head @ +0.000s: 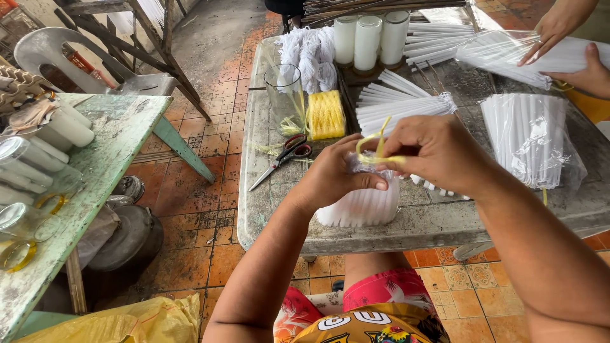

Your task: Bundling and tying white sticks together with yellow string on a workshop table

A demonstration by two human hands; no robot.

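A bagged bundle of white candles (pixel 363 204) is gripped by the left hand (pixel 337 174); its top is hidden. Yellow string (pixel 379 154) is pinched in the right hand (pixel 438 152) fingers.

My 2 forearms reach forward and converge. My left hand (pixel 333 174) is curled shut, thumb pressed across the front. My right hand (pixel 435 152) sits just beside it, knuckles up, fingertips pinched together.
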